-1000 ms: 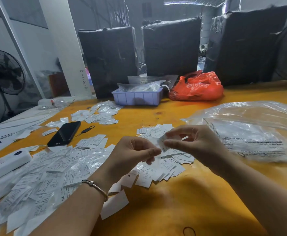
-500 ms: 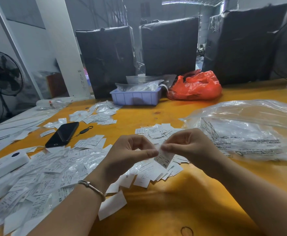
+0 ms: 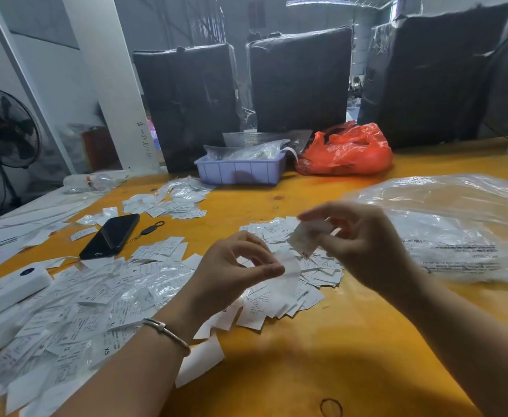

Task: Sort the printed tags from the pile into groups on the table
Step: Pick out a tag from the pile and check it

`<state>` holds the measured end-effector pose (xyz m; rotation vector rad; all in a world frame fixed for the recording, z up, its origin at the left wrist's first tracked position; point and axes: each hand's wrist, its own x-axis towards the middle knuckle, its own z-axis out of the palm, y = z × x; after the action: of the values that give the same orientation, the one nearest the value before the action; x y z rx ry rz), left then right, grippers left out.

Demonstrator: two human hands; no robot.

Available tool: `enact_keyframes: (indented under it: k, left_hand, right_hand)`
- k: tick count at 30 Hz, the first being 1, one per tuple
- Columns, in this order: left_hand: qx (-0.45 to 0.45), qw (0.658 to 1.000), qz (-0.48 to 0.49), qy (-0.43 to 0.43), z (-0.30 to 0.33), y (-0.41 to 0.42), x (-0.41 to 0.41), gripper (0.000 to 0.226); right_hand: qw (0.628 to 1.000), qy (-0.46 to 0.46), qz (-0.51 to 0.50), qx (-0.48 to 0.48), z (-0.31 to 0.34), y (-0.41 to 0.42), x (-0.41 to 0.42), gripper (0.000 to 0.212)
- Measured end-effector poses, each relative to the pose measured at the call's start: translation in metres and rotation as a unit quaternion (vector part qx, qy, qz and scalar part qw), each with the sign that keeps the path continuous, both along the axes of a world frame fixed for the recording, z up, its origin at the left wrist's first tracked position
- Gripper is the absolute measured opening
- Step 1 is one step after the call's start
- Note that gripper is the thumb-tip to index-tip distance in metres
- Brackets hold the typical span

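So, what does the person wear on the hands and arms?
Both forearms are bare, with no sleeves showing and no gloves. The left hand has a thin silver-coloured metal bangle around its wrist. The right hand shows no ring, watch or band.

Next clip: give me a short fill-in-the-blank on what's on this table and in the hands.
1. The right hand pinches a printed ____ above the table.
2. The black phone lies ____ of the left hand.
3. The plastic bag beside the lilac tray is ____.

Missing words: tag; left; red
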<state>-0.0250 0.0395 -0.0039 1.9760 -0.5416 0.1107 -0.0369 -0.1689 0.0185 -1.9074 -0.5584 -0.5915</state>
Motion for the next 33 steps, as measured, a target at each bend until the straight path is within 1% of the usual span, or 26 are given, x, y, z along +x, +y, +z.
enact_keyframes:
  k: [1, 3, 6, 8, 11, 15, 17, 20, 22, 28, 33]
  left_hand:
    - [-0.019, 1.000, 0.002, -0.003, 0.001, 0.001, -0.001, 0.023]
    - [-0.042, 0.999, -0.002, -0.011, 0.003, 0.002, -0.002, 0.024]
    - [-0.061, 0.998, -0.013, -0.010, 0.005, 0.003, -0.004, 0.029]
    - [-0.065, 0.998, -0.014, -0.013, 0.005, 0.003, -0.004, 0.029]
    - [-0.067, 0.997, -0.013, -0.020, 0.004, 0.002, -0.004, 0.027]
    - [-0.066, 0.997, -0.017, -0.023, 0.004, 0.002, -0.005, 0.028]
    - [-0.064, 0.997, -0.022, -0.024, 0.005, 0.002, -0.006, 0.026]
    - [-0.060, 0.997, -0.026, -0.029, 0.006, 0.002, -0.007, 0.024]
    - [-0.056, 0.998, -0.028, -0.031, 0.006, 0.002, -0.008, 0.026]
    - [-0.050, 0.998, -0.039, -0.028, 0.007, -0.001, -0.010, 0.023]
    - [-0.051, 0.998, -0.036, -0.026, 0.008, -0.001, -0.011, 0.025]
  right_hand:
    - [0.999, -0.015, -0.002, 0.045, 0.003, -0.003, -0.002, 0.033]
    - [0.993, -0.042, 0.005, 0.106, 0.009, -0.006, -0.006, 0.042]
    - [0.987, -0.058, 0.027, 0.146, 0.014, -0.006, -0.011, 0.049]
    - [0.988, -0.065, 0.032, 0.135, 0.014, -0.004, -0.013, 0.050]
    - [0.993, -0.074, 0.017, 0.092, 0.012, 0.000, -0.014, 0.050]
    - [0.994, -0.088, -0.003, 0.060, 0.009, 0.002, -0.013, 0.048]
    - [0.994, -0.087, -0.002, 0.060, 0.009, 0.002, -0.013, 0.041]
    - [0.993, -0.073, 0.030, 0.085, 0.010, 0.002, -0.012, 0.026]
    - [0.992, -0.067, 0.044, 0.092, 0.010, 0.002, -0.012, 0.022]
    - [0.991, -0.049, 0.073, 0.096, 0.010, 0.003, -0.014, 0.025]
    - [0.995, -0.053, 0.057, 0.061, 0.008, 0.005, -0.015, 0.031]
